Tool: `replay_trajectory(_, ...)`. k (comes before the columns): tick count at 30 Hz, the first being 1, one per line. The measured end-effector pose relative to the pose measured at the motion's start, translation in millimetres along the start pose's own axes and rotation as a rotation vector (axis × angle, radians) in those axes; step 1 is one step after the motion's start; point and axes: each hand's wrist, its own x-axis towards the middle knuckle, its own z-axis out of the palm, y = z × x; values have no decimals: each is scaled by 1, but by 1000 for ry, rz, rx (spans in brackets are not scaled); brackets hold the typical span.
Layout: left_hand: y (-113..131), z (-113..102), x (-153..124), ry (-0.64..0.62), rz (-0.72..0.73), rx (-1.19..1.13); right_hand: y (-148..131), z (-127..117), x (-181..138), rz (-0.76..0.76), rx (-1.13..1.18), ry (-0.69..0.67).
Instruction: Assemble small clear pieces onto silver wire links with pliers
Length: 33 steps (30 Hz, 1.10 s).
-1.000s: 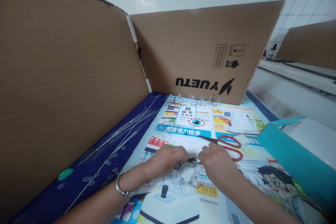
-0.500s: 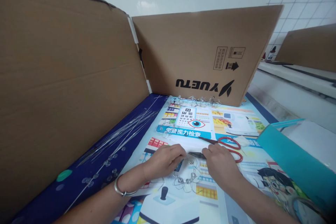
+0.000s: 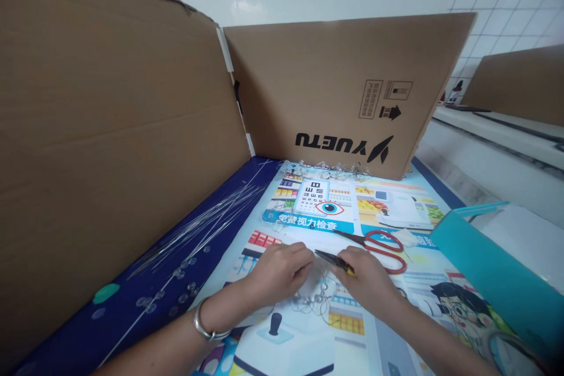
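Note:
My right hand [image 3: 363, 276] is closed around a pair of pliers [image 3: 333, 259] with dark jaws and a bit of yellow on the handle. The jaws point left, close to the fingertips of my left hand [image 3: 284, 268]. Those fingers are pinched together, and a wire strand with clear beads [image 3: 315, 298] hangs in loops below, between both hands. Where exactly the wire enters the left fingers is hidden. Just beyond my right hand lie scissors [image 3: 383, 244] with red handles, blades toward the left.
Cardboard panels [image 3: 352, 82] wall the far and left sides. Straight wires [image 3: 198, 226] lie along the left edge, and more beaded wire [image 3: 326, 170] rests at the back. A teal-and-white box [image 3: 497, 270] stands at right, near a small white piece [image 3: 408, 237].
The pliers have turned and shifted, so more of their body and yellow handle shows. The beaded wire loops have moved slightly, and my left hand has barely shifted.

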Motion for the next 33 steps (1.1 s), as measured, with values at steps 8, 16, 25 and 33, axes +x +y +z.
replay_trajectory(8, 5, 6, 4, 13, -44, 82, -3, 2, 0, 13, 96, 49)
replay_trajectory(16, 3, 8, 4, -5, -60, 49, -2, 6, 0, -13, 94, 61)
replay_trajectory(25, 2, 6, 5, -53, -87, 19, -4, 9, -2, -21, 86, 73)
replay_trajectory(33, -7, 0, 6, -77, -172, -137, -8, 10, -5, -69, 216, 57)
